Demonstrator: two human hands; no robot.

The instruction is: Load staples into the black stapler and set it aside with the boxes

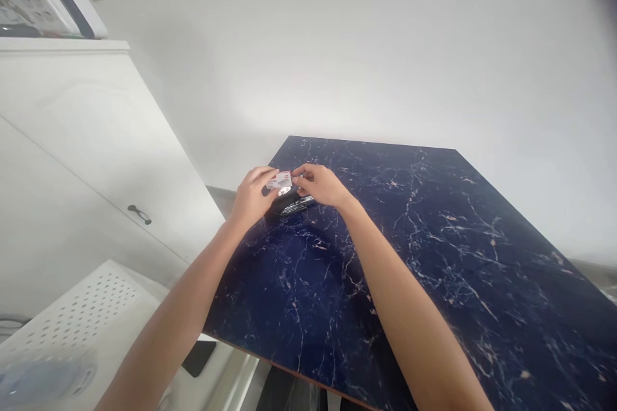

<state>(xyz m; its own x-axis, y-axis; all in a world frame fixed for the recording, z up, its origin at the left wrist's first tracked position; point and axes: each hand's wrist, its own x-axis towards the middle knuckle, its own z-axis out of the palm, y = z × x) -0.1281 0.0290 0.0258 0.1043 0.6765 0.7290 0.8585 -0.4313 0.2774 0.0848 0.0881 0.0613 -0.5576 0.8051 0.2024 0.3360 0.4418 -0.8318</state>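
Near the far left part of the table, a small white card or packet with red print (283,178) is between my two hands. My left hand (254,196) grips its left side, thumb below and fingers above. At its right edge, the fingertips of my right hand (320,184) are pinched together. Just beneath lies a flat, glossy black item (294,207), perhaps a pouch or case, partly covered by both hands. Whether the card touches this black item I cannot tell.
The dark blue marble-patterned table (434,237) stands by a white wall (357,45). To the left are a white cabinet with a dark handle (139,214) and a white perforated surface (87,308). A dark flat object (199,358) lies below the table's left edge.
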